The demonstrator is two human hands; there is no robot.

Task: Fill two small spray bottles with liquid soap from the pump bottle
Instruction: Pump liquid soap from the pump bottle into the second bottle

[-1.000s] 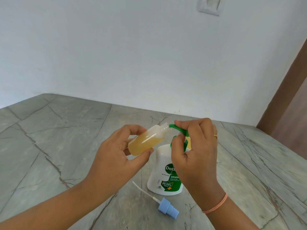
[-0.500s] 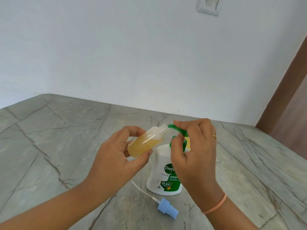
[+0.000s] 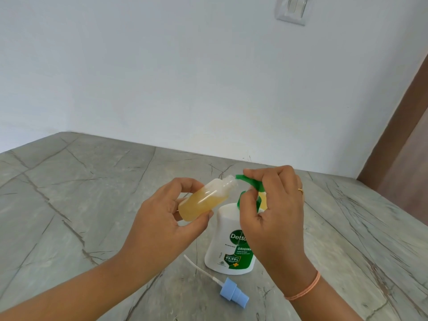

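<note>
A plain white painted wall [image 3: 185, 72] is rising behind a grey marble-patterned countertop [image 3: 69, 193] with dark veins. A white plastic wall switch plate [image 3: 291, 10] is sitting high up, and a brown wooden door frame [image 3: 393, 144] is slanting down the right edge.

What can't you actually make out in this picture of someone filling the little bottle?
Head view only:
- The pump bottle: its label's right part and most of the green pump are covered by the right hand.
- Whether soap is flowing into the small spray bottle held by the left hand: too small to tell.
- A second spray bottle: only a yellowish sliver shows behind the right hand.
- The blue spray cap: nozzle detail blurred.
</note>
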